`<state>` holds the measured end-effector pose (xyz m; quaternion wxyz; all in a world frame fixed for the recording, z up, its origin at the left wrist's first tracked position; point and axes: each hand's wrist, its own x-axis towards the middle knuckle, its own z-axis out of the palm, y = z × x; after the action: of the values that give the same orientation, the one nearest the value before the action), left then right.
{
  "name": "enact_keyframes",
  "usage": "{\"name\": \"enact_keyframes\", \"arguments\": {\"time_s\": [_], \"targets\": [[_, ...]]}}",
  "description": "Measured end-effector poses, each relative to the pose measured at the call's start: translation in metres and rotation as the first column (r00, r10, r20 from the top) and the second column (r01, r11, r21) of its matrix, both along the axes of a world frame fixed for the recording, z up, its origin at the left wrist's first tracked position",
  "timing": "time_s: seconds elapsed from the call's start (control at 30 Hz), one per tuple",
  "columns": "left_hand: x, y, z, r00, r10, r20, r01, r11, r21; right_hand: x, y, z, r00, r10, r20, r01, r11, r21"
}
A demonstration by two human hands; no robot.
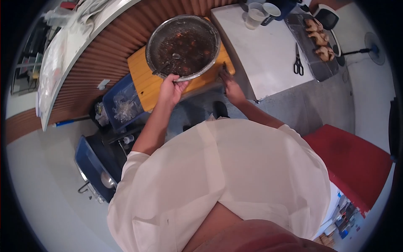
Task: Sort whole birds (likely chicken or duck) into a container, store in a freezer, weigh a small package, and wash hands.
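Note:
A large metal bowl (216, 56) stands on a yellow wooden table, holding a dark brown liquid with reddish pieces in it. My left hand (172, 89) grips its near rim, thumb on top and fingers at the outside. Inside the bowl, a ladle or large spoon (163, 66) with a dark handle leans against the left rim. My right hand (233, 88) is at the table's near right corner, apart from the bowl. Its fingers look dark, perhaps coated or around a thin dark thing; I cannot tell which.
The yellow wooden table (138, 78) adjoins a white table (233, 34) bearing plastic cups (254, 19), black-handled scissors (298, 64) and a clear tray (324, 71) with several pale plucked birds (319, 38). A blue bin (110, 97) with plastic bags stands at left, a red surface (352, 160) at right.

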<state>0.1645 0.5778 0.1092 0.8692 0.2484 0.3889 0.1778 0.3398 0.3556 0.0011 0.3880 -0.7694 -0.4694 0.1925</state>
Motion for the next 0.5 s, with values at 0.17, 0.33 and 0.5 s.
{"name": "enact_keyframes", "arguments": {"time_s": [0.17, 0.33, 0.5], "targets": [[0.036, -0.050, 0.010, 0.991, -0.130, -0.022, 0.129, 0.990, -0.049, 0.006, -0.004, -0.025, 0.935, 0.118, 0.335, -0.106, 0.993, -0.053], [0.075, -0.085, -0.005, 0.957, -0.287, -0.031, 0.284, 0.955, -0.087, 0.001, -0.001, 0.003, 0.930, 0.024, -0.366, -0.060, 0.994, -0.087], [0.136, -0.130, -0.001, 0.902, -0.432, 0.005, 0.432, 0.901, -0.034, 0.011, -0.014, -0.059, 0.963, 0.032, -0.266, -0.024, 0.999, 0.031]]}}
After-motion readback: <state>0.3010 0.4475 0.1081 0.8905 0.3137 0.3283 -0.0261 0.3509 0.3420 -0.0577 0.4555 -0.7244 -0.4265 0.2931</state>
